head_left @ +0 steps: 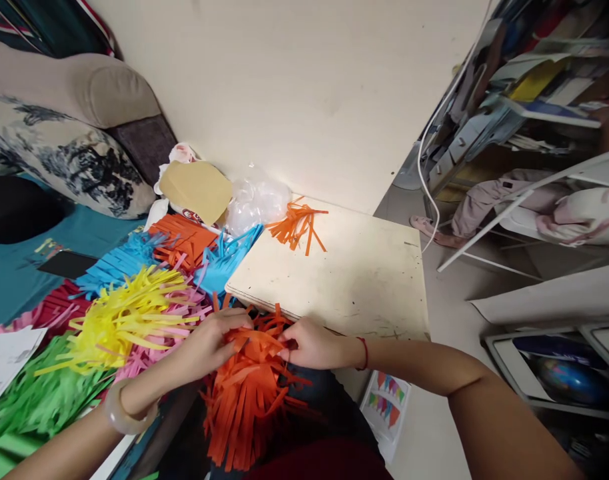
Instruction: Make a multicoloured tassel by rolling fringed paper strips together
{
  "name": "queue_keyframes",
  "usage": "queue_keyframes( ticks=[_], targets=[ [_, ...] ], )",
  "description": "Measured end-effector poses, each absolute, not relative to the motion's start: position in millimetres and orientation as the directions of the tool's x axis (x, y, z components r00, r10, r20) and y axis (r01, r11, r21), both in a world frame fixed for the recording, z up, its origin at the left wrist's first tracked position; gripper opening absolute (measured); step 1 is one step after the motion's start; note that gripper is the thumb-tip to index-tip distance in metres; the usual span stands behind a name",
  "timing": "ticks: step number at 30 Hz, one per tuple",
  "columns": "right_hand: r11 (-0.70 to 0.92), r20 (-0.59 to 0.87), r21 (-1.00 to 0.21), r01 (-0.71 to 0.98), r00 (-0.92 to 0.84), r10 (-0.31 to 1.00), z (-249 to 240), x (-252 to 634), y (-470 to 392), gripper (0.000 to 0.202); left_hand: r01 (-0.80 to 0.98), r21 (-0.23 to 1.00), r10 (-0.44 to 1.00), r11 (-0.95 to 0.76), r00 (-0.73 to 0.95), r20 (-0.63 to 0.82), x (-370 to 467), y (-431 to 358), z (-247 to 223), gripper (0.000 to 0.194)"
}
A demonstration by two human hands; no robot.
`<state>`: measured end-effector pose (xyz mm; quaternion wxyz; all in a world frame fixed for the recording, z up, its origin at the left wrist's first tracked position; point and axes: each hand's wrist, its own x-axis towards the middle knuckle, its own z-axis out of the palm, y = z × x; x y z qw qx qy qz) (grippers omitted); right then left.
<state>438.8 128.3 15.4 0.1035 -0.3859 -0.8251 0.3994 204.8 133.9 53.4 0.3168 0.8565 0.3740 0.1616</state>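
On my lap lies a bunch of orange paper fringe, its cut strips hanging down over my legs. My left hand grips its upper left part with curled fingers. At the upper right of the same bunch, my right hand pinches some strips between thumb and fingers. A separate orange paper tassel rests on the pale wooden board just beyond my hands. To the left of my left hand are piled yellow fringe, pink fringe and green fringe.
Blue fringe and more orange fringe lie near a clear plastic bag. A sofa cushion is at the left. A white cable hangs at the right, near another person's leg and a white-framed chair.
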Motion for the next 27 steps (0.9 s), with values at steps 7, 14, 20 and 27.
queue_keyframes(
  ticks=[7,14,20,27],
  targets=[
    [0.180,-0.196,-0.851,0.493,-0.616,0.763,-2,439,139,0.027,0.608,0.174,0.539,-0.775,0.492,0.684,203,91,21,0.028],
    [0.448,0.107,-0.729,0.518,-0.561,0.821,12,452,138,0.030,0.656,0.244,0.652,-0.714,0.497,0.573,221,67,-17,0.012],
    [0.361,0.177,-0.759,0.542,-0.362,0.915,11,467,89,0.022,0.653,0.242,0.634,-0.718,0.469,0.615,219,66,-29,0.014],
    [0.009,-0.065,-0.951,0.308,-0.229,0.971,-46,419,87,0.019,0.632,0.269,0.650,-0.727,0.508,0.565,222,66,-29,0.016]
  ],
)
